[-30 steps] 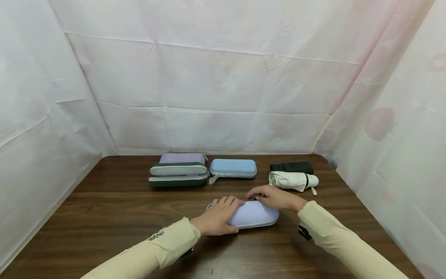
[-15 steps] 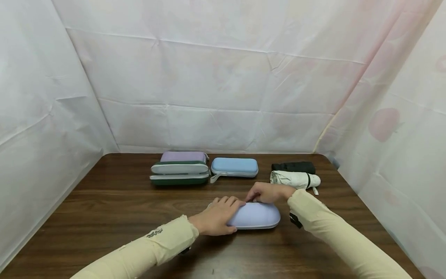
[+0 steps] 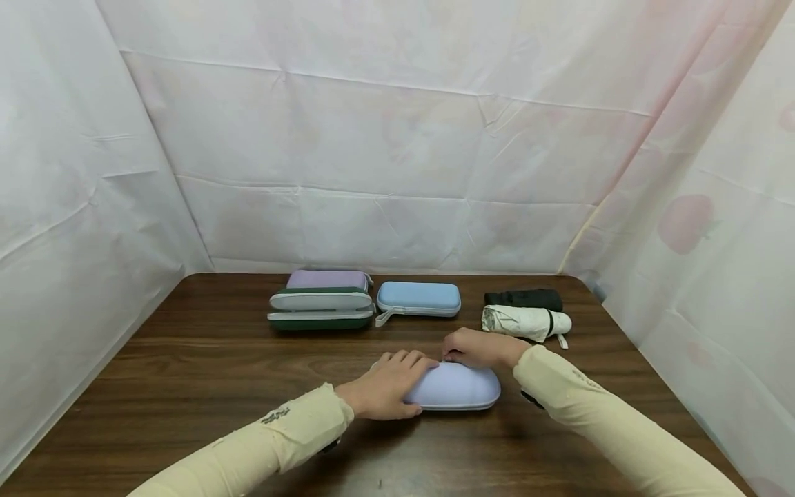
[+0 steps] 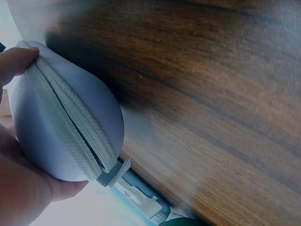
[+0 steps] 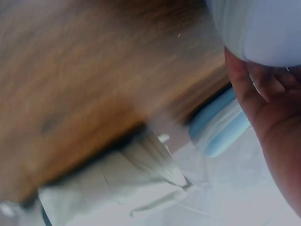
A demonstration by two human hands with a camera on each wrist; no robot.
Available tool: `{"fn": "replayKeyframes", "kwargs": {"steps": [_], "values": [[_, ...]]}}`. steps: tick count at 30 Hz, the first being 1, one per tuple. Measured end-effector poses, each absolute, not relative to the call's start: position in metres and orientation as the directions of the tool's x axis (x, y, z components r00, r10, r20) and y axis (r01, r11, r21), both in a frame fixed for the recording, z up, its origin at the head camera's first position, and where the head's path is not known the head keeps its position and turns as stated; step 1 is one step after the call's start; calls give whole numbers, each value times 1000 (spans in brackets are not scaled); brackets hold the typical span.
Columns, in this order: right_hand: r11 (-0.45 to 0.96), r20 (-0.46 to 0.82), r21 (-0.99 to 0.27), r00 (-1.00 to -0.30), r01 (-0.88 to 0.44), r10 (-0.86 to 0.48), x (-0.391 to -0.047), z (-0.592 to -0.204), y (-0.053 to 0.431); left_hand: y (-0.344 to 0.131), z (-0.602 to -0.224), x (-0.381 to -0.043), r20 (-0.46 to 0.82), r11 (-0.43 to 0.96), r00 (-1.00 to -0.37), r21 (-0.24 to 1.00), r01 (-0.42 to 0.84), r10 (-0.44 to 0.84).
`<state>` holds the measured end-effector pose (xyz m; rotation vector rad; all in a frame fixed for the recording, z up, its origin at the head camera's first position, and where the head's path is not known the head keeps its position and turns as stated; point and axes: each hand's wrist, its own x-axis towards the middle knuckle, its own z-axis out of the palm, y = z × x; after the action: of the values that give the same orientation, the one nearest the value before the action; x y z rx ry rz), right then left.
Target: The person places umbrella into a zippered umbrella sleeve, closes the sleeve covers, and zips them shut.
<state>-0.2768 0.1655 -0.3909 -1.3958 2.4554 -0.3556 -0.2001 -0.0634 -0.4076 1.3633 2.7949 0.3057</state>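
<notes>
A lavender hard-shell zip case [image 3: 456, 386] lies on the table in front of me. My left hand [image 3: 388, 386] grips its left part, fingers over the top and thumb at the near side. Up close in the left wrist view, the case's pale zip [image 4: 66, 113] shows a narrow gap between its tapes, with a small fabric tab at the end. Along the back edge, my right hand [image 3: 477, 347] pinches at the zip with curled fingers. The zipper pull is hidden by them. In the right wrist view, those fingers [image 5: 242, 77] touch the lavender shell.
Behind stand a partly unzipped dark green case [image 3: 319, 323], a purple case [image 3: 327, 279] and a light blue case [image 3: 418, 297]. A folded white umbrella [image 3: 522, 322] and a black one [image 3: 524, 299] lie at the back right of the wooden table [image 3: 186, 386].
My right hand has come down to the case's back edge, its fingers drawn together there, then shifted slightly right. The left hand has kept its hold.
</notes>
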Motion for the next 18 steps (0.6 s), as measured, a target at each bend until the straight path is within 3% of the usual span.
{"fn": "replayKeyframes", "kwargs": {"steps": [7, 18], "values": [[531, -179, -190, -503, -826, -845, -271, -384, 160, -65, -408, -197, 92, 594, -613, 171, 786, 785], [512, -132, -189, -495, -838, -859, -273, -383, 177, -63, -407, -195, 87, 620, -641, 183, 763, 762]]}}
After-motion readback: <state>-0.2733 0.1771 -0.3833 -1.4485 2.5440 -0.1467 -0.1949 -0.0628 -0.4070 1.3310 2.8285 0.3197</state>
